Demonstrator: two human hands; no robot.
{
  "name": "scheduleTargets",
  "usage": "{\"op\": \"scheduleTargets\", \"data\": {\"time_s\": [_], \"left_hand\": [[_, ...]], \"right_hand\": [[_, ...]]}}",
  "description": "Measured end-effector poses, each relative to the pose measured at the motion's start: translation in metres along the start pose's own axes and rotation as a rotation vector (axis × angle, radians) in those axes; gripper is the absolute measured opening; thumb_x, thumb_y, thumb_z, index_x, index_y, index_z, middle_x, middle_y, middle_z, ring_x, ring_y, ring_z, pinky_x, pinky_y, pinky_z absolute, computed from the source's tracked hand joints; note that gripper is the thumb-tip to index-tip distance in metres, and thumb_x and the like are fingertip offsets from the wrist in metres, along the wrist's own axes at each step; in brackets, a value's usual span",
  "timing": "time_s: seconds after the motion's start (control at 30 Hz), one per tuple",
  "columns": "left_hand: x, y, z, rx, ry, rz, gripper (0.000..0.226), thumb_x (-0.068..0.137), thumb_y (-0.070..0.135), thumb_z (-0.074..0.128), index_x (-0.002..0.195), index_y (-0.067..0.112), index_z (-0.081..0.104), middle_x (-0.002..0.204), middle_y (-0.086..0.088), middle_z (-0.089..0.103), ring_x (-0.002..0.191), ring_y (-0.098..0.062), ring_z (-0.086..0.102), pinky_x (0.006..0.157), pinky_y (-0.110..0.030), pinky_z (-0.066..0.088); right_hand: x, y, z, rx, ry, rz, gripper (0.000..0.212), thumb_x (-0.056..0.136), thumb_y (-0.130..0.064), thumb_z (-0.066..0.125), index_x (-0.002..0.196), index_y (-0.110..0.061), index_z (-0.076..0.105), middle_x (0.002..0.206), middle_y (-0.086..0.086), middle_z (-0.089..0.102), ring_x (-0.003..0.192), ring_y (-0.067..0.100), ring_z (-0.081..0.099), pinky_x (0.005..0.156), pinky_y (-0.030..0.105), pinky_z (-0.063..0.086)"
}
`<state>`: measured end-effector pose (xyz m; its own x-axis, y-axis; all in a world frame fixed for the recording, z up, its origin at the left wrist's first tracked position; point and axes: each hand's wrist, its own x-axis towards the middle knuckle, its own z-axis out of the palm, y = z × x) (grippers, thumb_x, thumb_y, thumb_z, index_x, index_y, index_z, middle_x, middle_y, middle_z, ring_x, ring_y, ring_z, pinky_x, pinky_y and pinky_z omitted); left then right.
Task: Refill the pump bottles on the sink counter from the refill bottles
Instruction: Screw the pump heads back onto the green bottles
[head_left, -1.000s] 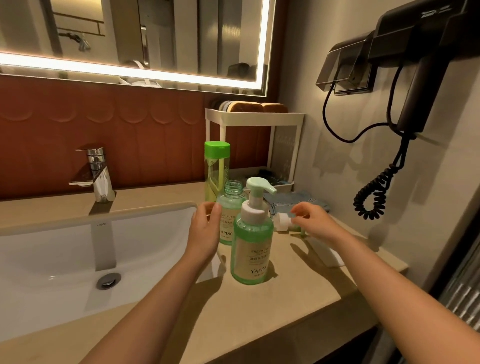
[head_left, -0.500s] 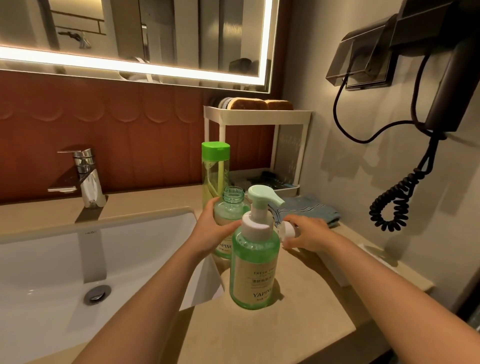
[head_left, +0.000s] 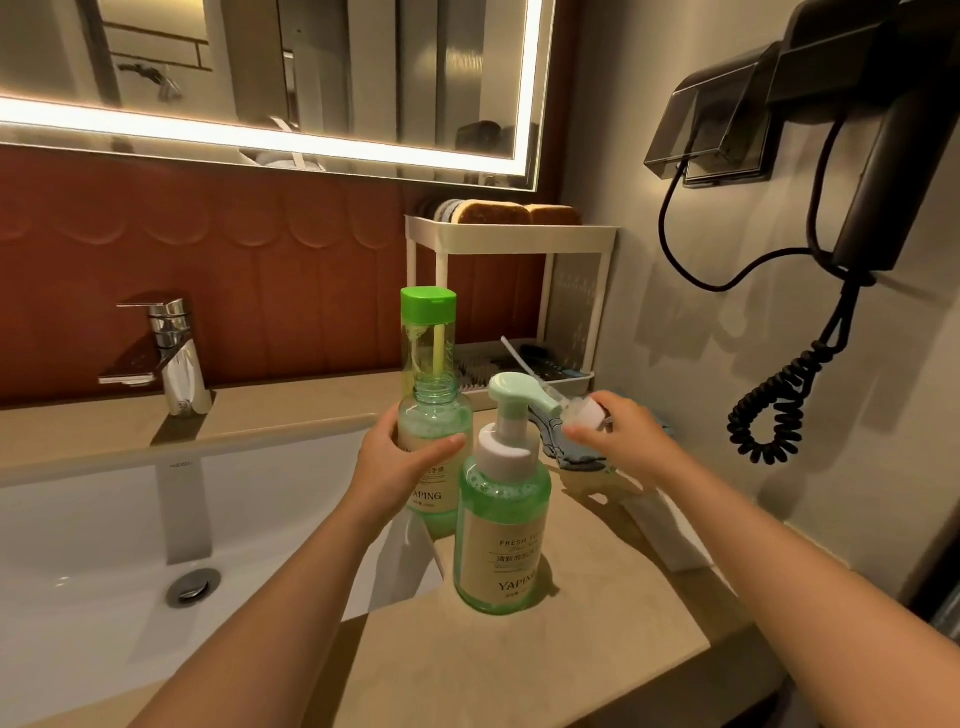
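Nearest on the counter (head_left: 519, 670) stands a capped pump bottle (head_left: 501, 525), upright, pump fitted, green liquid up to its shoulder; no hand touches it.

Just behind it, the left hand (head_left: 400, 465) wraps fingers and thumb round the body of the open bottle (head_left: 435, 428). Its neck is bare and foamy green liquid reaches near the shoulder. Its base is hidden, so contact with the counter cannot be confirmed.

To the right, the right hand (head_left: 623, 441) pinches the loose pump head (head_left: 586, 414) by its white collar, dip tube angled up and back, well apart from the open neck.

Behind stands the refill bottle (head_left: 427, 338), green cap on, upright.

Assessment: both bottles appear filled; pouring looks finished. Outstanding: seat and screw the pump head onto the open bottle.
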<state>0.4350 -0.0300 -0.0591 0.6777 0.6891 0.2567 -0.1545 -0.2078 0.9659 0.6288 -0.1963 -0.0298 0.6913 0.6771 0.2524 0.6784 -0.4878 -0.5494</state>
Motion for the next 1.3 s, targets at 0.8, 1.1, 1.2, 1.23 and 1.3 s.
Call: {"op": "scheduleTargets", "data": {"time_s": [0.8, 1.1, 1.2, 1.23, 1.3], "left_hand": [[-0.118, 0.038, -0.054, 0.102, 0.148, 0.114, 0.058, 0.046, 0.044, 0.081, 0.097, 0.037, 0.055, 0.1, 0.012, 0.065, 0.091, -0.005, 0.06, 0.072, -0.022, 0.048], [-0.139, 0.034, -0.056, 0.171, 0.149, 0.152, 0.055, 0.056, 0.026, 0.089, 0.094, 0.038, 0.053, 0.098, 0.015, 0.063, 0.089, -0.001, 0.059, 0.068, -0.015, 0.045], [-0.141, 0.035, -0.051, 0.177, 0.132, 0.162, 0.054, 0.057, 0.022, 0.089, 0.096, 0.037, 0.054, 0.098, 0.014, 0.064, 0.089, -0.001, 0.06, 0.068, -0.014, 0.046], [-0.142, 0.036, -0.049, 0.17, 0.126, 0.161, 0.055, 0.055, 0.027, 0.09, 0.097, 0.037, 0.055, 0.098, 0.013, 0.065, 0.088, -0.001, 0.061, 0.069, -0.015, 0.047], [-0.143, 0.036, -0.043, 0.157, 0.119, 0.155, 0.058, 0.046, 0.038, 0.085, 0.096, 0.037, 0.056, 0.095, 0.014, 0.066, 0.084, 0.003, 0.062, 0.068, -0.013, 0.048]], "right_hand": [[-0.097, -0.179, -0.099, -0.613, -0.163, -0.61, 0.057, 0.076, -0.038, 0.072, 0.129, -0.029, 0.053, 0.12, -0.008, 0.059, 0.104, 0.007, 0.046, 0.093, 0.032, 0.034], [-0.117, -0.214, -0.097, -0.892, -0.222, -0.676, 0.062, 0.077, -0.045, 0.07, 0.133, -0.03, 0.049, 0.121, -0.007, 0.06, 0.113, 0.016, 0.051, 0.097, 0.034, 0.03], [-0.12, -0.227, -0.093, -0.983, -0.233, -0.717, 0.061, 0.076, -0.048, 0.07, 0.131, -0.03, 0.052, 0.115, -0.006, 0.06, 0.102, 0.014, 0.053, 0.091, 0.033, 0.041], [-0.12, -0.231, -0.09, -1.006, -0.225, -0.753, 0.059, 0.076, -0.048, 0.07, 0.129, -0.03, 0.054, 0.111, -0.006, 0.06, 0.098, 0.013, 0.053, 0.087, 0.032, 0.043], [-0.12, -0.238, -0.082, -1.018, -0.21, -0.813, 0.059, 0.075, -0.048, 0.07, 0.128, -0.028, 0.054, 0.108, -0.005, 0.062, 0.095, 0.015, 0.056, 0.085, 0.034, 0.048]]}}
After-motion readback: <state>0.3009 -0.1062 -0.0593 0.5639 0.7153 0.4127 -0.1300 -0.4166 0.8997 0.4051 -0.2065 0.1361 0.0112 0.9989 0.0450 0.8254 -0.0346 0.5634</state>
